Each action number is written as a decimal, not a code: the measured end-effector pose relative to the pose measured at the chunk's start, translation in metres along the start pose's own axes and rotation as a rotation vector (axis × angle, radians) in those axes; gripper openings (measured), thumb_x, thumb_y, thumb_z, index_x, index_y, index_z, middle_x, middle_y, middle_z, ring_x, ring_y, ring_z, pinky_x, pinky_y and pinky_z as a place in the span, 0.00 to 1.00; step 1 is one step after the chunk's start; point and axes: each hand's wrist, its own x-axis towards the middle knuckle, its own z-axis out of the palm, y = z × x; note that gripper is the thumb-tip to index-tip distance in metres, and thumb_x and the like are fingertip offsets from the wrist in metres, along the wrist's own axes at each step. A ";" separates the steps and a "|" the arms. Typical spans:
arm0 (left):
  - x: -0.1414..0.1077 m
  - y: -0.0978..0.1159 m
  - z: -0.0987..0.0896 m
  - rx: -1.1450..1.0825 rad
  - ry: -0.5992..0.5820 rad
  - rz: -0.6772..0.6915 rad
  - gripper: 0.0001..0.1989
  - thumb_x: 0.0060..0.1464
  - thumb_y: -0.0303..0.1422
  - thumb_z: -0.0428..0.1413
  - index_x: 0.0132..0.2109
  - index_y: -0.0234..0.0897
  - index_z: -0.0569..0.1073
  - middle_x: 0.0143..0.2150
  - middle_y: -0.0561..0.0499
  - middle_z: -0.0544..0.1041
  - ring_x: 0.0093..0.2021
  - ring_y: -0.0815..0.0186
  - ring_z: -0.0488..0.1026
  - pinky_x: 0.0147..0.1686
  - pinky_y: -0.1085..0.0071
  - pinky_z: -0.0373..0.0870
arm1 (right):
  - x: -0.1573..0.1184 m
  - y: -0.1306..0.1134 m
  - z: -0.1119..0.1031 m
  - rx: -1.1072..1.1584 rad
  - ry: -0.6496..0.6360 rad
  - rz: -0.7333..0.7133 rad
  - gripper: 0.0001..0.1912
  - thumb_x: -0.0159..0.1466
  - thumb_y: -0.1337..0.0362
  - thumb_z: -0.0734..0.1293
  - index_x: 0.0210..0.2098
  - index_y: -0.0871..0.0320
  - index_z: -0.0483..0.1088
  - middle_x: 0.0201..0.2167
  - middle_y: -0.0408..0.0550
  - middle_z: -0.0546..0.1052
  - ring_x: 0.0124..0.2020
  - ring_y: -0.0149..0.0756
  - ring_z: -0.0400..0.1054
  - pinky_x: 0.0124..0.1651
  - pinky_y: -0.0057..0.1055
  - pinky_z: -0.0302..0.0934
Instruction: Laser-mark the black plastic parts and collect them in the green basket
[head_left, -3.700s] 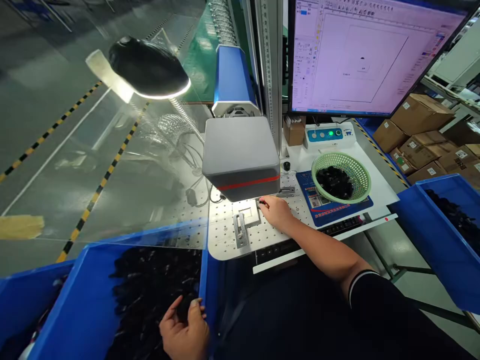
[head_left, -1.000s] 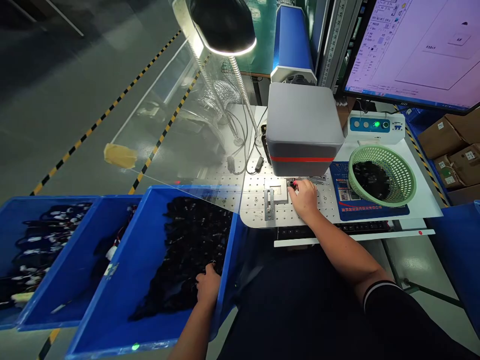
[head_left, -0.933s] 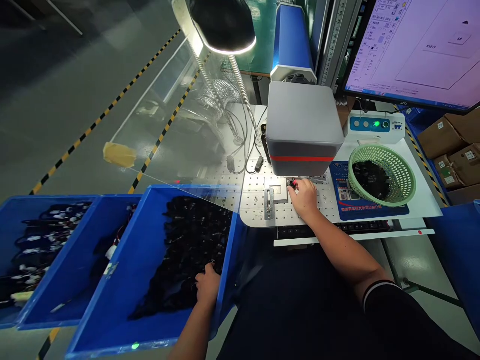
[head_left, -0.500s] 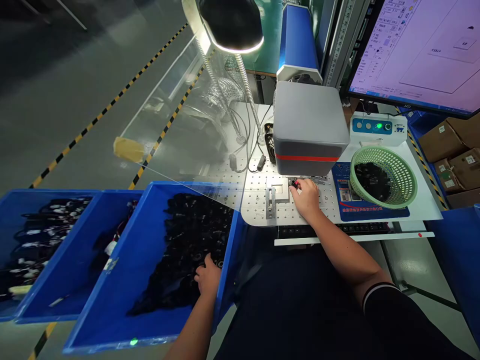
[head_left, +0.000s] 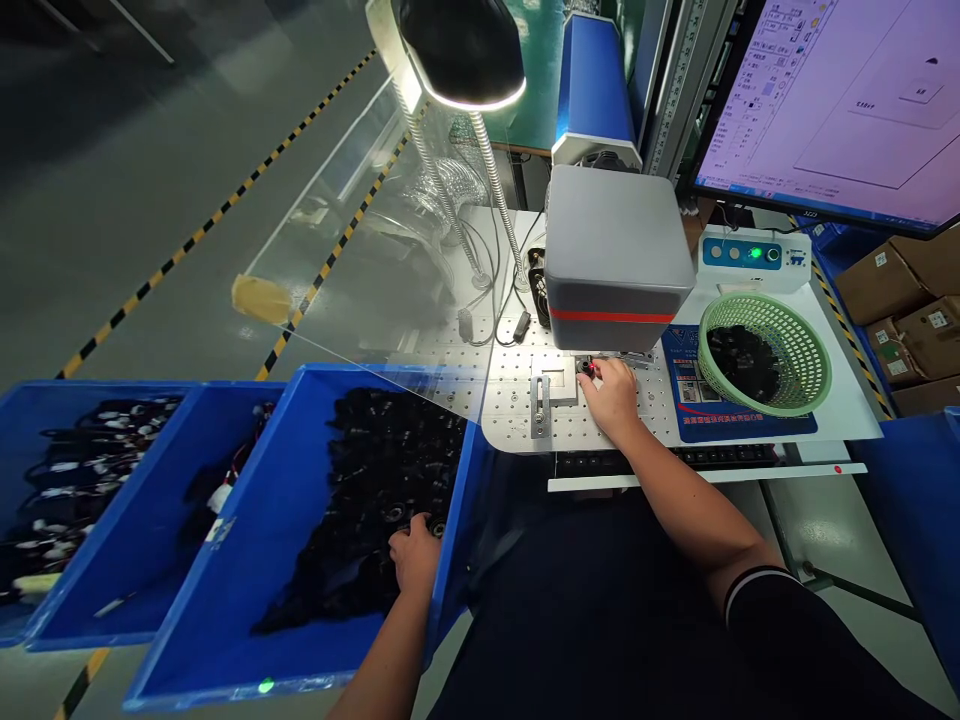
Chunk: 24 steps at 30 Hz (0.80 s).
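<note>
My right hand (head_left: pixel 611 392) is closed at the edge of the small metal fixture (head_left: pixel 559 383) under the grey machine head (head_left: pixel 619 255). Its fingertips pinch a small black part (head_left: pixel 585 368) that has a red spot on it; the fingers hide some of it. My left hand (head_left: pixel 416 558) is down in the large blue bin (head_left: pixel 202 620), at the right side of a heap of black parts (head_left: pixel 390 450). Its fingers curl among these parts, and what lies between them is hard to make out. Round-ended parts show beside the fingertips.
A green basket (head_left: pixel 814 345) of black parts stands on a blue mat (head_left: pixel 686 415). Beneath the table edge sits a keyboard (head_left: pixel 720 455). A clear panel (head_left: pixel 360 290), a lamp (head_left: pixel 461 50), a monitor (head_left: pixel 840 120) and a control box (head_left: pixel 754 252) surround the work plate. More blue bins (head_left: pixel 161 540) stand left.
The left hand's fingers have shifted slightly and curled among the black parts, with a round part now showing above them. The right hand stays at the fixture.
</note>
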 end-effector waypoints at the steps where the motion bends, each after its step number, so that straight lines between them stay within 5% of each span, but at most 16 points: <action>1: 0.000 0.000 0.000 -0.001 0.002 0.000 0.25 0.59 0.40 0.48 0.61 0.37 0.64 0.56 0.34 0.60 0.56 0.44 0.65 0.50 0.54 0.67 | -0.001 0.000 -0.003 0.010 -0.005 0.005 0.12 0.64 0.60 0.66 0.45 0.56 0.73 0.40 0.52 0.75 0.45 0.46 0.67 0.52 0.44 0.59; 9: 0.008 0.001 0.005 -0.020 -0.006 -0.015 0.31 0.57 0.41 0.49 0.65 0.34 0.59 0.57 0.29 0.59 0.59 0.35 0.60 0.50 0.46 0.66 | -0.069 0.010 -0.046 0.118 0.007 -0.132 0.11 0.66 0.62 0.62 0.46 0.54 0.72 0.39 0.52 0.76 0.43 0.45 0.70 0.50 0.45 0.64; 15: 0.017 0.003 0.004 -0.086 0.018 -0.062 0.27 0.54 0.45 0.53 0.57 0.36 0.67 0.57 0.34 0.60 0.58 0.40 0.62 0.53 0.50 0.65 | -0.136 0.018 -0.069 0.198 -0.109 -0.258 0.14 0.66 0.68 0.62 0.47 0.49 0.74 0.39 0.49 0.78 0.42 0.43 0.73 0.48 0.45 0.68; 24: 0.021 -0.001 -0.005 -0.065 0.050 -0.100 0.21 0.57 0.46 0.48 0.47 0.35 0.73 0.47 0.36 0.68 0.49 0.46 0.70 0.47 0.52 0.70 | -0.149 0.044 -0.061 0.087 -0.212 -0.230 0.13 0.67 0.66 0.61 0.46 0.50 0.75 0.39 0.50 0.80 0.42 0.45 0.75 0.46 0.46 0.70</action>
